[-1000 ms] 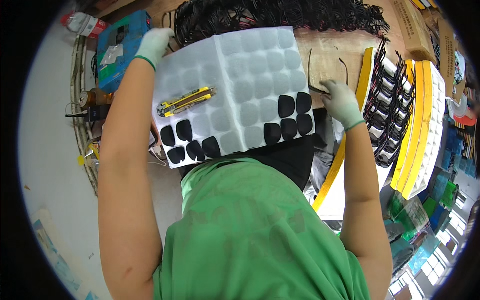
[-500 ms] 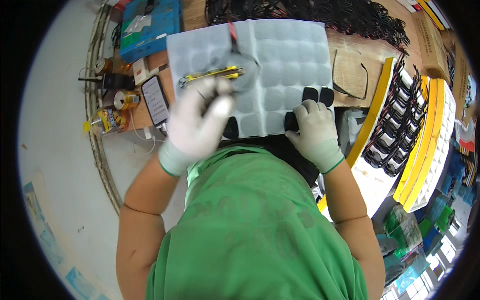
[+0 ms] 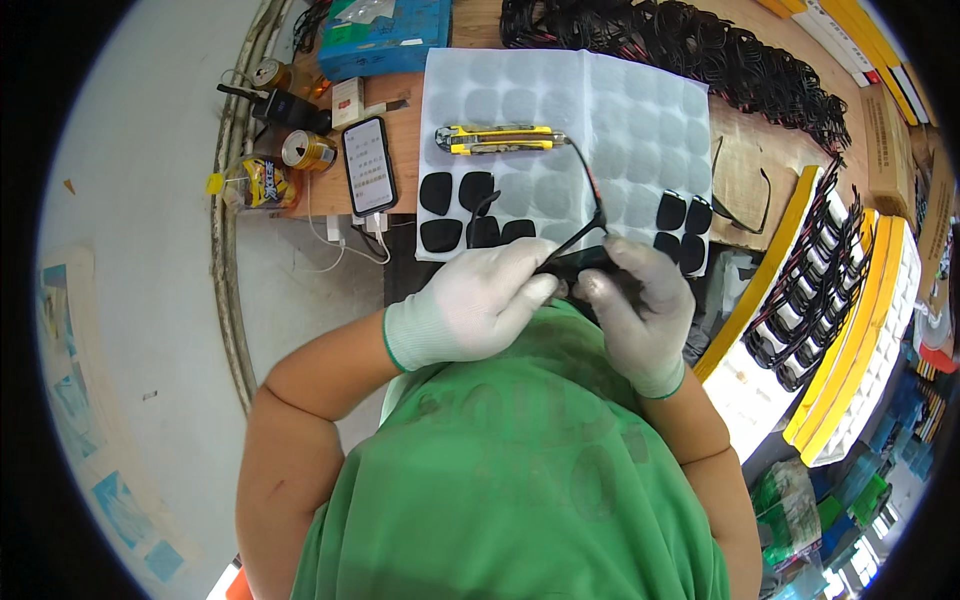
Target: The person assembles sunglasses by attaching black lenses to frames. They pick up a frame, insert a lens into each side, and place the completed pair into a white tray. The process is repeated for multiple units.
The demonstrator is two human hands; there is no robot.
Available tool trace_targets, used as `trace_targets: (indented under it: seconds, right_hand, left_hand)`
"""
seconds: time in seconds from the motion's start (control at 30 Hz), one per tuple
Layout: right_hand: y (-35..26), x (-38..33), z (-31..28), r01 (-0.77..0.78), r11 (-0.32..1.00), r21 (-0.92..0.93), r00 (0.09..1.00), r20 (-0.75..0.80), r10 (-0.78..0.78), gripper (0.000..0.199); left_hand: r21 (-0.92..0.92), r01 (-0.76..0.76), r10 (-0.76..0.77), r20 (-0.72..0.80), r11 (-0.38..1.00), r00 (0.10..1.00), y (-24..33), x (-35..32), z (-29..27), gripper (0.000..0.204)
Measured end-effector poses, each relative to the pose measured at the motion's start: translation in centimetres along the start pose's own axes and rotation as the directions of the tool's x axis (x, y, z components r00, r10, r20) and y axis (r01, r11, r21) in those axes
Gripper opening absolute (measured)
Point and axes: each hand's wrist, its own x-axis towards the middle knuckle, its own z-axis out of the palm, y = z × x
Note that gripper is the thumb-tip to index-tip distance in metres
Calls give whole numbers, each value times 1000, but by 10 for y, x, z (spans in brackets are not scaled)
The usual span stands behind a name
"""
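Observation:
Both my hands wear white knit gloves and meet at the near edge of a white sheet marked with grey rounds. Between them is a dark glasses frame, its temples sticking up and away from me. My left hand pinches its left side. On the other side, my right hand grips with thumb and fingers; whether it also holds a lens is hidden. Several dark lenses lie on the sheet's left part, more lenses at the right. A yellow utility knife rests behind them.
At left sit a phone with a cable, a can and a blue box. A pile of dark frames lies along the back. Glasses and yellow-edged trays holding frames are at right.
My left hand has come back from over the knife with the glasses frame. My right hand has left the lenses and now grips the frame too. The view has shifted, uncovering the left lenses.

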Motion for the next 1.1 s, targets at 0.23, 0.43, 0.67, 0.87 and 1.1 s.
trace_targets:
  seconds: [0.23, 0.43, 0.67, 0.87, 1.1]
  right_hand:
    - [-10, 8, 8, -285, 903, 322, 958, 73, 276, 29]
    - [-13, 29, -37, -510, 848, 141, 801, 438, 409, 21]
    - [-3, 20, -25, -370, 929, 6, 895, 271, 354, 22]
    - [-14, 17, -14, -431, 893, 127, 892, 208, 401, 21]
    - [-35, 14, -20, -71, 986, -148, 971, 217, 102, 20]
  left_hand:
    - [-259, 7, -1, 27, 966, 1000, 5, -9, -8, 18]
    - [-262, 34, 17, 187, 964, 982, 11, 1, -18, 20]
    - [-200, 42, -40, 14, 979, 999, 12, 1, -11, 19]
    - [-246, 144, -141, 29, 959, 990, 13, 2, -4, 22]
    - [-247, 148, -113, 153, 958, 982, 22, 9, -21, 28]
